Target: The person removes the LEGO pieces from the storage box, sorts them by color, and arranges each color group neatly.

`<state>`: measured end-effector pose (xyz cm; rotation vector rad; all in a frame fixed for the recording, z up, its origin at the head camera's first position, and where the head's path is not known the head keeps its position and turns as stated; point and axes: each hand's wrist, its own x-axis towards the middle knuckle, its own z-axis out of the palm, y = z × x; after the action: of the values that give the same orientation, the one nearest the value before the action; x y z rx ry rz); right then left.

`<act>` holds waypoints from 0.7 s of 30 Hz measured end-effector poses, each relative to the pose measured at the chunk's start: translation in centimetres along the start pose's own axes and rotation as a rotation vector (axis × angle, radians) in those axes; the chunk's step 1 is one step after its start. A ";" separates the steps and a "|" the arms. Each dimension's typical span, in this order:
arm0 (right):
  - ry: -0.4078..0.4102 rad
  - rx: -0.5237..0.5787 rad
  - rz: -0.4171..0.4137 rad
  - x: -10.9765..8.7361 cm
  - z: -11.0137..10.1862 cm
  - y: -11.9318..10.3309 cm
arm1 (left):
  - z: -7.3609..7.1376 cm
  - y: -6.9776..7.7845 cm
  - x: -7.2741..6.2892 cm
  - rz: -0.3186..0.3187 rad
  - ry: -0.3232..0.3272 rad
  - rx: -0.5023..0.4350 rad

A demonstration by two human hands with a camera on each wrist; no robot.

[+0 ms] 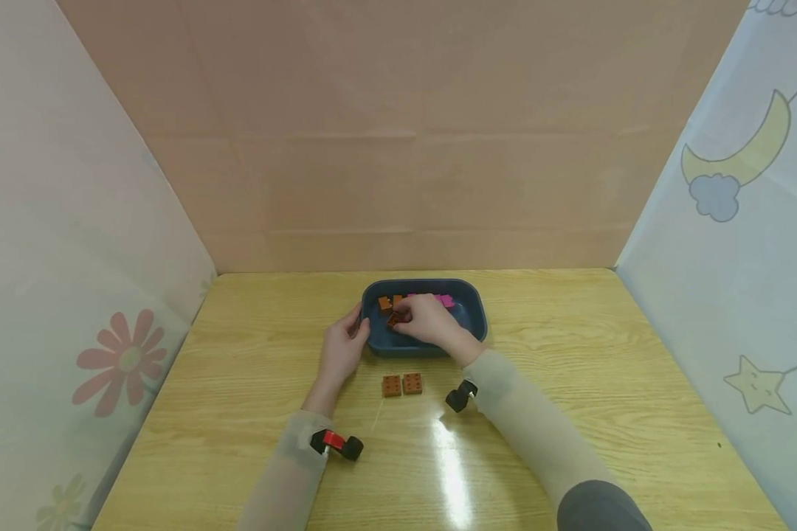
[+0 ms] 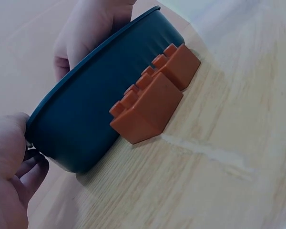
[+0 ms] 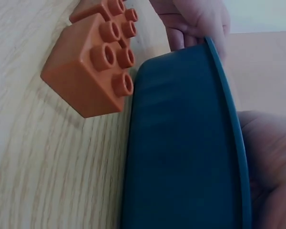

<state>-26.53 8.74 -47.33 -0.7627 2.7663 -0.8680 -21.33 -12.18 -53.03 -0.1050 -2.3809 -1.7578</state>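
Observation:
A dark blue plastic tub (image 1: 477, 301) stands on the table with orange and pink building blocks inside. My left hand (image 1: 341, 351) grips the tub's left end, thumb over the rim and fingers outside. Reaching over the front wall, my right hand (image 1: 430, 320) pinches an orange building block (image 1: 392, 320) inside the tub; its fingers partly cover the block. Behind that hand lie more orange blocks (image 1: 384, 303) and pink blocks (image 1: 447, 301), some of them hidden. Two orange studded blocks, a left one (image 1: 391, 386) and a right one (image 1: 412, 383), sit side by side in front of the tub.
The wooden table (image 1: 259, 354) meets a tan backdrop (image 1: 412, 184) behind the tub. Printed white sheets hang at the left and right. Light glares off the tabletop between the forearms.

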 end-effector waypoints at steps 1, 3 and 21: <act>-0.003 -0.017 0.004 0.1 0.1 -0.1 | 0.0 0.0 0.0 0.000 0.000 0.001; -0.010 -0.050 0.015 0.2 0.2 -0.3 | 0.0 0.0 0.0 -0.001 0.004 0.005; -0.009 -0.194 0.040 0.8 1.0 -0.5 | 0.0 0.0 0.0 -0.004 -0.004 0.014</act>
<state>-26.72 7.41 -47.87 -0.7349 2.8765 -0.5937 -21.35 -12.19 -53.03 -0.1022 -2.3975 -1.7443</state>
